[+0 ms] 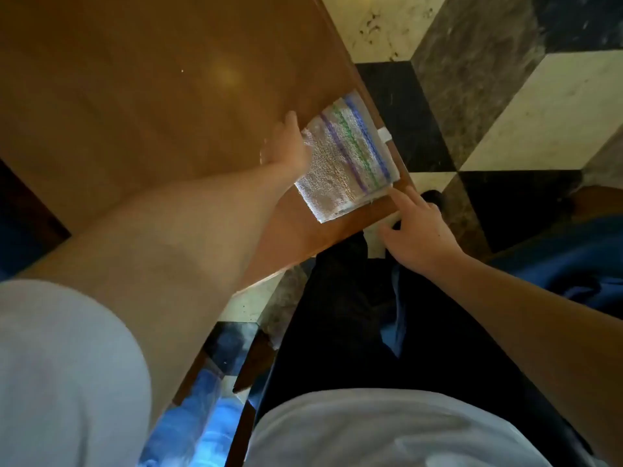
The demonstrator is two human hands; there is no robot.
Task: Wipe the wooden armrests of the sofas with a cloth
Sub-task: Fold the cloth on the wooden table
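Observation:
A folded white cloth (347, 163) with purple, green and blue stripes lies flat on a broad brown wooden surface (151, 96), close to its near right corner. My left hand (286, 143) rests against the cloth's left edge with the thumb raised; its fingers are hidden, so I cannot tell whether they grip the cloth. My right hand (418, 227) hovers at the corner of the wood with fingers spread, and its index fingertip touches the cloth's near right corner. It holds nothing.
The wooden surface ends at a raised edge (367, 85) on the right, beyond which is a black, grey and cream marble floor (505, 106). My dark trousers (354, 315) and white shirt fill the bottom. Blue upholstery (573, 264) shows at the right and lower left.

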